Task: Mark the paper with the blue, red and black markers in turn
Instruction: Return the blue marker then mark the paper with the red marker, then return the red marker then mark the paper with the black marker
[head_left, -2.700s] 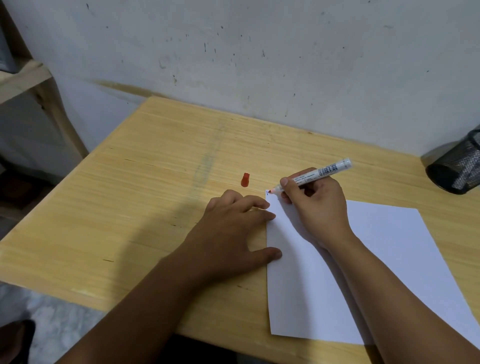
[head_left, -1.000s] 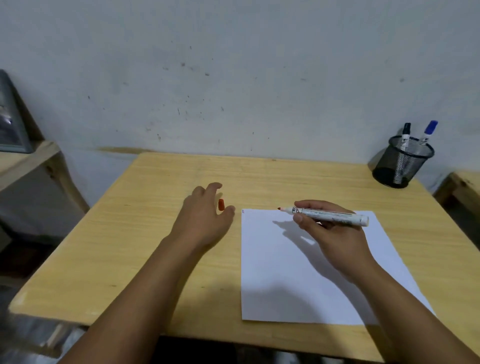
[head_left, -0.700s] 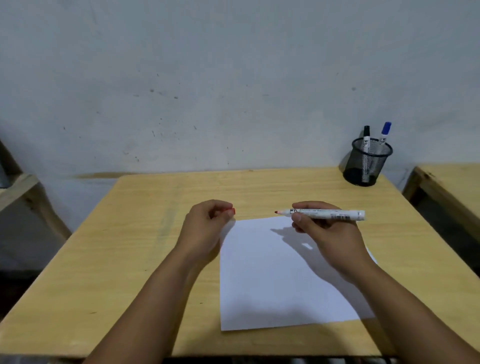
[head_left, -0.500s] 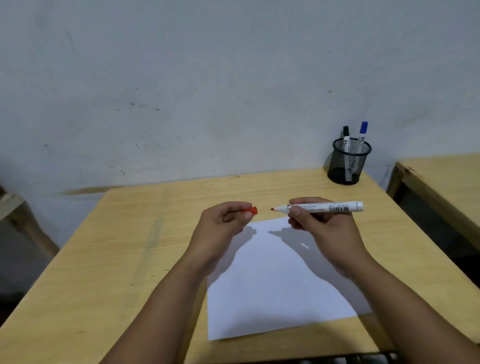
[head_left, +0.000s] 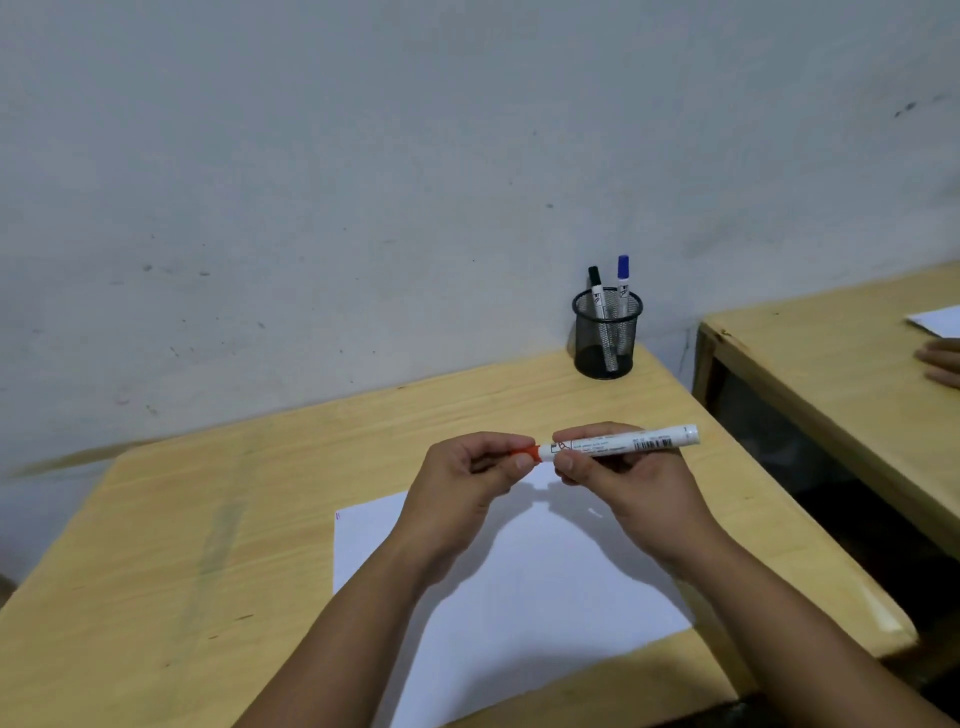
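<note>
My right hand (head_left: 618, 480) grips the white barrel of the red marker (head_left: 631, 441), held level above the white paper (head_left: 545, 582). My left hand (head_left: 462, 483) pinches the red cap (head_left: 524, 453), which sits against the marker's tip end. Small blue and red marks (head_left: 338, 516) show at the paper's far left corner. The black marker (head_left: 596, 292) and the blue marker (head_left: 623, 278) stand upright in a black mesh pen holder (head_left: 605, 335) at the table's far right corner.
The wooden table (head_left: 208, 545) stands against a white wall. A second wooden table (head_left: 831, 364) stands to the right across a dark gap, with a sheet of paper (head_left: 937, 319) and another person's hand (head_left: 943, 364) at the frame's right edge.
My left hand picked the red cap off the table and brought it to the marker's tip. My right hand lifted the marker off the paper. The view has tilted up and to the right.
</note>
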